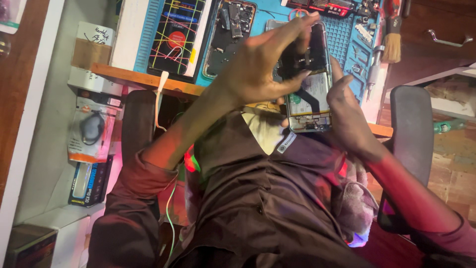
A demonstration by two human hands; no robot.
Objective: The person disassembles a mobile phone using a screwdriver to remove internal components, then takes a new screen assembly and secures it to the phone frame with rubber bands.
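Phone: we hold an opened phone (308, 84) w/ its back cover off, insides facing us, raised above the front edge of the surface (148, 79) and close to our chest so we can see into it.
Left hand: our left hand (263, 64) comes over from the side, fingers curled onto the upper half of the phone; thumb and fingertips press at the dark part near the top. Closed on the phone, not just hovering.
Right hand: our right hand (349, 111) cups the lower right edge from beneath, thumb along the side rail. Acts as the brace, so the left can work on top w/o the phone tipping.
Hands together: both on the same phone, nearly touching.
Blue mat: a blue work mat (347, 39) lies on the surface behind the phone; keeps small parts from rolling, we'd judge.
Other phones: a 2nd opened phone (230, 37) and a phone w/ a cracked, coloured-line screen (176, 34) lie flat on the mat, well apart from our hands.
Tools: a brush (392, 42) and a screwdriver (373, 74) rest at the mat's right edge, within reach.
Side shelf: packaged items (91, 129) sit to the left, below the surface.
Chair: armrest (409, 129) at our right.
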